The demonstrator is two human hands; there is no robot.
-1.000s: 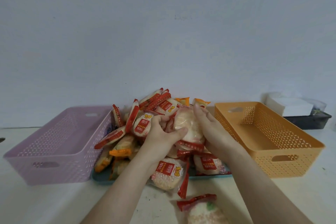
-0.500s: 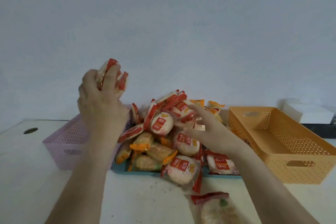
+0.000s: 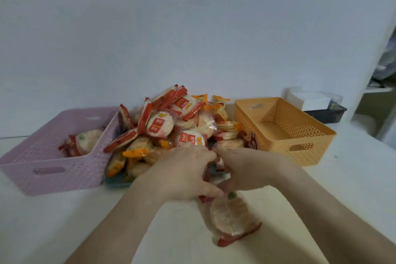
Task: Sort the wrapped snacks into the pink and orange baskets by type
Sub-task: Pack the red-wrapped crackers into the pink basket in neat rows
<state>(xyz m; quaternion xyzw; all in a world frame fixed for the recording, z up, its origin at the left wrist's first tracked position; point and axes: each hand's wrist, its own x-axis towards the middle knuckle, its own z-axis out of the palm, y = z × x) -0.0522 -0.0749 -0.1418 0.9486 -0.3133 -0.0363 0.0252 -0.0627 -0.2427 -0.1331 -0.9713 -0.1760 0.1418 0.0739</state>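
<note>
A heap of wrapped snacks [image 3: 167, 126], red-edged and orange-edged, lies on a teal tray [image 3: 115, 182] between the two baskets. The pink basket [image 3: 49, 169] at the left holds one red-edged snack [image 3: 85, 141]. The orange basket [image 3: 285, 133] at the right looks bare inside. My left hand [image 3: 184, 173] is at the heap's front edge, fingers pinched on a red wrapper that is mostly hidden. My right hand [image 3: 250, 169] curls beside it, fingertips almost touching the left; what it holds is hidden. A loose red-edged snack [image 3: 231, 218] lies on the table just under both hands.
A white box [image 3: 308, 100] sits on a dark tray [image 3: 325, 113] behind the orange basket. A red-wrapped snack [image 3: 252, 141] leans against that basket's left outer wall. The white wall is close behind the heap. A doorway edge shows at the far right.
My left hand lifted a red-edged snack toward the pink basket; one now lies in it. That hand is back at the heap's front. My right hand came down beside it.
</note>
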